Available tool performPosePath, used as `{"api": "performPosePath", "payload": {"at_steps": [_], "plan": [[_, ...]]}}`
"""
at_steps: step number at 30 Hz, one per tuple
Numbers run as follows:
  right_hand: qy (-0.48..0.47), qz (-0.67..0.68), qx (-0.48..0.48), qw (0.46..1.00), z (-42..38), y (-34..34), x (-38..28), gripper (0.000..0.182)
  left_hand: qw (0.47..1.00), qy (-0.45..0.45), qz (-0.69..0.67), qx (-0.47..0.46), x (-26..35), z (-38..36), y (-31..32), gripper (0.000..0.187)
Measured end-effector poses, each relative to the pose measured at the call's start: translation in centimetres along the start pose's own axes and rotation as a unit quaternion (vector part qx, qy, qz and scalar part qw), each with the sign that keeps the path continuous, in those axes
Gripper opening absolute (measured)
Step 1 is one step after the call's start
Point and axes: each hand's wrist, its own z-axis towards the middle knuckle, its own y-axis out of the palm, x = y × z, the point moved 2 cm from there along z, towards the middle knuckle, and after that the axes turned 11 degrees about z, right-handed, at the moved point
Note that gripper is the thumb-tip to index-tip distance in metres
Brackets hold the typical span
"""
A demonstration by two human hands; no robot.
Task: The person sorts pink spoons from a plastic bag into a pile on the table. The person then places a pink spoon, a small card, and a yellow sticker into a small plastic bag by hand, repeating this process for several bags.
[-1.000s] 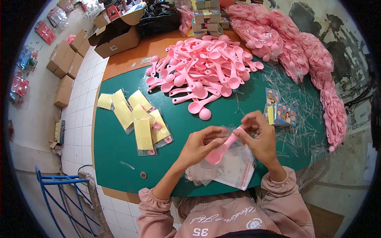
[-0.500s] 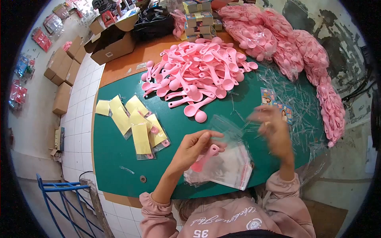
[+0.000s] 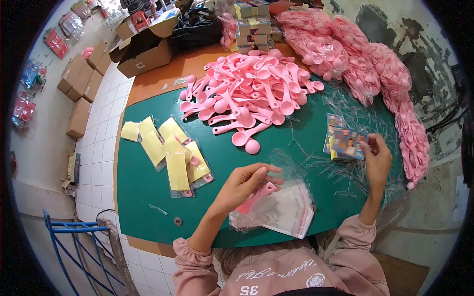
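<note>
My left hand (image 3: 249, 183) is closed around a clear plastic bag (image 3: 284, 165) and a pink spoon (image 3: 253, 200), above a stack of clear bags (image 3: 291, 209). My right hand (image 3: 377, 154) pinches a printed card (image 3: 348, 143) at its right edge. Another printed card (image 3: 335, 121) lies just behind it on the green tabletop. Farther back is a large pile of pink spoons (image 3: 256, 89). On the left lie several filled bags with yellow cards (image 3: 177, 170), pink spoon ends showing at some of them.
Clear plastic strips (image 3: 353, 180) are scattered on the right. Bulging bags of pink spoons (image 3: 365, 74) line the back right edge. Bundled cards (image 3: 253, 27), a black bag (image 3: 196, 28) and an open cardboard box (image 3: 144, 56) stand at the back. A blue metal frame (image 3: 81, 229) is at lower left.
My right hand has moved right and now has a printed card pinched and raised. My left hand stays nearly in place with the bag and spoon. The view has shifted slightly.
</note>
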Motion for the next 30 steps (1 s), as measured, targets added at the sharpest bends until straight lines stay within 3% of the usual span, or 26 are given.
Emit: {"api": "performPosePath", "payload": {"at_steps": [1,3,4,6,9,14,18,20,23,25,26,28,29,30], "plan": [[-0.009,0.14,-0.048,0.989,-0.8,0.7,-1.4,0.013,1.0,0.008,0.009,-0.01,-0.1,0.1,0.1,0.034],[-0.01,0.25,-0.14,0.958,-2.5,2.4,-4.3,0.013,0.999,0.015,0.02,-0.023,-0.2,0.2,0.3,0.033],[-0.01,0.251,-0.14,0.958,-2.9,3.2,-5.1,0.013,0.999,0.01,0.037,-0.021,-0.2,0.2,0.3,0.034],[0.001,0.297,-0.25,0.921,-3.6,4.7,-6.4,0.014,0.998,0.005,0.054,-0.015,-0.7,0.1,0.2,0.034],[-0.027,0.21,-0.316,0.925,-3.7,5.0,-7.3,0.014,0.993,0.024,0.116,0.006,-1.4,0.2,-0.3,0.034],[-0.131,0.168,-0.221,0.952,-3.7,4.3,-8.0,0.013,0.995,0.001,0.098,-0.007,-0.1,0.0,0.1,0.031],[-0.13,0.14,-0.293,0.937,-3.9,4.3,-8.0,0.013,0.993,0.004,0.116,0.015,-0.4,-0.1,0.0,0.03],[-0.118,0.131,-0.32,0.931,-3.8,4.4,-7.9,0.013,0.978,0.037,0.203,-0.02,-0.7,0.1,0.0,0.029],[-0.096,0.125,-0.391,0.907,-4.0,5.4,-8.0,0.015,0.979,0.086,0.182,-0.036,-1.7,0.3,0.9,0.029],[-0.052,0.126,-0.497,0.857,-4.5,7.0,-7.3,0.019,0.975,0.066,0.204,-0.057,-1.5,0.3,0.9,0.039],[-0.099,0.089,-0.521,0.843,-4.7,7.7,-6.9,0.021,0.964,0.067,0.253,-0.039,-0.5,-0.1,1.2,0.046],[-0.154,0.123,-0.51,0.837,-5.2,8.7,-5.8,0.021,0.95,0.056,0.308,-0.015,-0.6,-0.2,1.3,0.065],[-0.207,0.157,-0.498,0.827,-5.6,9.0,-5.5,0.023,0.949,0.057,0.308,-0.013,-0.3,-0.3,1.4,0.065],[-0.192,0.157,-0.51,0.824,-5.7,9.2,-5.0,0.025,0.945,0.032,0.324,0.0,0.1,-0.5,1.4,0.065]]}}
